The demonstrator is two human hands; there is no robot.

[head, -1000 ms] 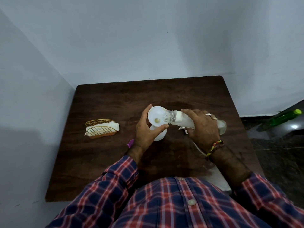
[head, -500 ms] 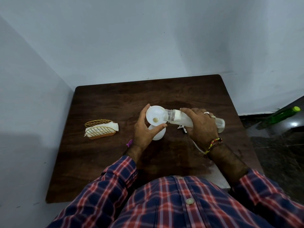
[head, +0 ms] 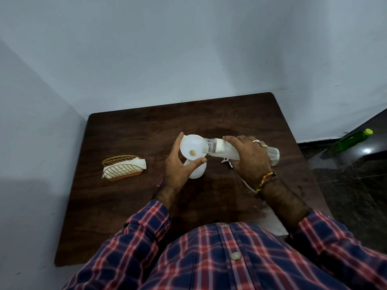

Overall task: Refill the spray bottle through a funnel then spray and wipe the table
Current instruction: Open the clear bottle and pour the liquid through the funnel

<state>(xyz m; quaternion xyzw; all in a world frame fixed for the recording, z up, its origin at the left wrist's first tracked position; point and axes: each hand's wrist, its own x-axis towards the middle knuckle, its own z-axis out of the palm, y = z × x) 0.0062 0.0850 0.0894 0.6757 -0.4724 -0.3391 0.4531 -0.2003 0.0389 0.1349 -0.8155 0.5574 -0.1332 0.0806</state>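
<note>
A white funnel [head: 191,146] sits in the mouth of a white spray bottle [head: 196,171] standing at the middle of the dark wooden table [head: 134,206]. My left hand [head: 178,167] curls round the funnel and the bottle's top, thumb in front and fingers behind. My right hand [head: 250,161] grips a clear plastic bottle [head: 219,148] tipped on its side, its open neck over the funnel's rim. A white sprayer head with its tube [head: 227,162] lies on the table under that hand, mostly hidden.
A gold wire holder with white napkins [head: 123,167] stands at the table's left. A white cloth [head: 272,222] lies at the near right edge. A small purple thing [head: 160,183] peeks out by my left wrist. A green bottle [head: 354,140] lies on the floor at the right. Walls close behind and left.
Both hands, funnel and tipped bottle keep the same pose; only the view has shifted slightly.
</note>
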